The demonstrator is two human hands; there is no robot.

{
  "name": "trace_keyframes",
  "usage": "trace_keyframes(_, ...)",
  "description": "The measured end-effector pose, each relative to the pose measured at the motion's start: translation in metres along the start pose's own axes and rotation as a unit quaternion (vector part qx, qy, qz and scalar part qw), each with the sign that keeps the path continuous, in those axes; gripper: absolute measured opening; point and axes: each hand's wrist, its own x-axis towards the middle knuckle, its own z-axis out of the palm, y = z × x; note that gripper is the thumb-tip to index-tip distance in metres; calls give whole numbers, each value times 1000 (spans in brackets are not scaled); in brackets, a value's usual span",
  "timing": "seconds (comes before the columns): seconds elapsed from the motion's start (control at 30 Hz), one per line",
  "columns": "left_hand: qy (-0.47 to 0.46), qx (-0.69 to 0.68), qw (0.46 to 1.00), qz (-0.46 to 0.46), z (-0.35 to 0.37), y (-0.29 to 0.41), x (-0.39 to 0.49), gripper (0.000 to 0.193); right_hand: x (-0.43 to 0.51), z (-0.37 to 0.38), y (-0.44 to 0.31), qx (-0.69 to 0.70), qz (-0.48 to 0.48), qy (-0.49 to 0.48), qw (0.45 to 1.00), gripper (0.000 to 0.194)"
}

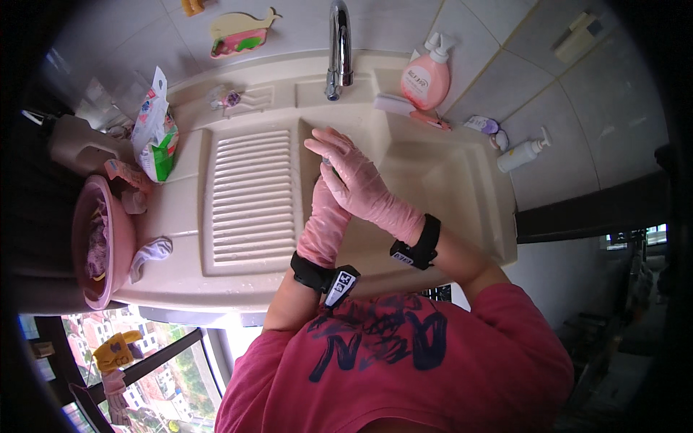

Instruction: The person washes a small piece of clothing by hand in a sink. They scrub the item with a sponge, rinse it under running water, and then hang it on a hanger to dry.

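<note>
My right hand (pixel 354 176), in a thin pink glove, lies over my left hand (pixel 326 208), gloved in the same way, above the basin of a beige laundry sink (pixel 455 200). Its fingers are stretched out and point up and to the left. A small dark green and grey thing shows between the two palms; what it is cannot be told. The fingers of my left hand are mostly hidden under the right one. Just beyond the hands hangs a chrome faucet (pixel 340 48). The ribbed washboard (pixel 253 197) of the sink lies left of them.
A pink basin (pixel 130 233) with cloth inside stands at the far left, near a white sock (pixel 154 251) and a plastic detergent bag (pixel 157 130). A brush (pixel 395 104) lies beside a pink pump bottle (pixel 426 81) at the back. A white pump bottle (pixel 522 154) lies on the right.
</note>
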Motion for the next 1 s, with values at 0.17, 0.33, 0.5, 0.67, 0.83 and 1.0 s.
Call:
trace_keyframes(0.17,49,42,998,-27,23,-3,-9,41,25,-11,23,241,298,-115,916,26)
trace_keyframes(0.33,-2,5,1000,3,33,1,-16,32,25,-14,1,416,257,18,872,17)
trace_keyframes(0.5,-56,45,995,74,25,0,-5,31,17,-9,-11,75,-52,57,994,11)
trace_keyframes(0.67,23,-15,998,-48,23,-2,4,24,43,-6,24,321,361,-76,872,24)
trace_keyframes(0.83,-36,10,999,-1,15,6,0,24,22,9,4,143,126,117,975,23)
trace_keyframes(1.0,4,134,991,22,5,1,0,22,27,-11,15,174,160,-92,967,12)
